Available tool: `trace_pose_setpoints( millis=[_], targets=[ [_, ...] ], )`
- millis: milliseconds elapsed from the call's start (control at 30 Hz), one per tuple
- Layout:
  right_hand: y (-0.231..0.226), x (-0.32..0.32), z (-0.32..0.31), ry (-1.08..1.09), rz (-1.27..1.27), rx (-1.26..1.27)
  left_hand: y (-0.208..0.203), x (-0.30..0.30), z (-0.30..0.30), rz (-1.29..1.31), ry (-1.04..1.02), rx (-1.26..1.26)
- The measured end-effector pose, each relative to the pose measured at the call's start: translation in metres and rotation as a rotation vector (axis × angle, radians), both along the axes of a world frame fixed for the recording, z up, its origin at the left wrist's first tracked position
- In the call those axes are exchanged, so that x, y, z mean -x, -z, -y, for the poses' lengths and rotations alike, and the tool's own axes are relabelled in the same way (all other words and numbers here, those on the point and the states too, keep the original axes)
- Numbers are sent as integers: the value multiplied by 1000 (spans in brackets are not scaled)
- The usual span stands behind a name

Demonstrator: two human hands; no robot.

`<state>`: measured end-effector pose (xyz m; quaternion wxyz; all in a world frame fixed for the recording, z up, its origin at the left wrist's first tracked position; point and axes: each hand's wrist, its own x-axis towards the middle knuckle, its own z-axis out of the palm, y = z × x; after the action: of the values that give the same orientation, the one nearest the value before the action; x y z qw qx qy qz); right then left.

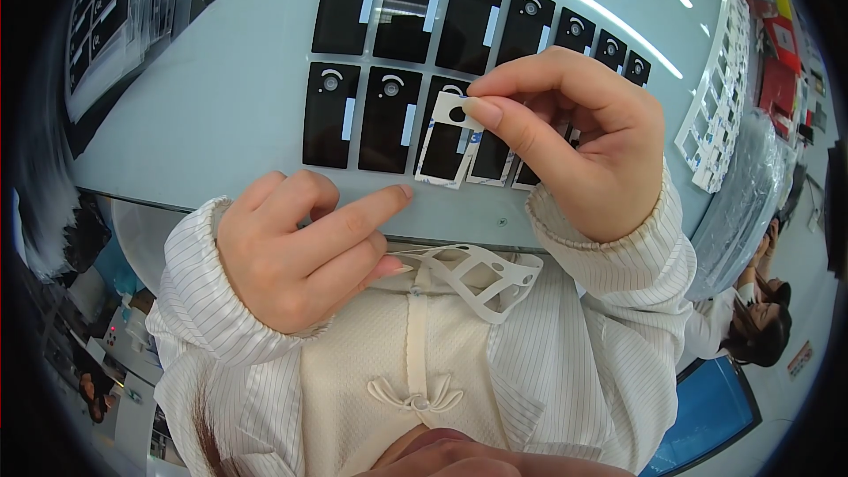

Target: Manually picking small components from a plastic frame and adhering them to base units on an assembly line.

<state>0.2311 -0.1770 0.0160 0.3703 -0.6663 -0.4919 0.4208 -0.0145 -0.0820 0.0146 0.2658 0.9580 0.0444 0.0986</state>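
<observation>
The right hand (574, 146) pinches the top corner of a white frame sticker (449, 143) between thumb and forefinger fingers (495, 115). The sticker hangs over a black panel, its long axis running roughly 12 to 6 o'clock, slightly tilted, holed end up.

At 8 o'clock from it, the left hand (296, 252) has its forefinger extended toward 2 o'clock, the other fingers curled on a peeled white liner strip (481, 278) that trails toward 3 o'clock.

Two rows of black panels (389, 62) lie on the pale tabletop (230, 88), long axes pointing 12 o'clock. White frames (720, 97) are stacked at 3 o'clock.
</observation>
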Motion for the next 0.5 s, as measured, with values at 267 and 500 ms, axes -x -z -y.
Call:
trace_pose_setpoints(
  millis=[267, 500],
  targets=[
    [0, 1, -1, -1, 8, 5, -1, 0, 0, -3, -4, -7],
    [1, 2, -2, -3, 28, -1, 0, 1, 0, 0, -1, -6]
  ],
)
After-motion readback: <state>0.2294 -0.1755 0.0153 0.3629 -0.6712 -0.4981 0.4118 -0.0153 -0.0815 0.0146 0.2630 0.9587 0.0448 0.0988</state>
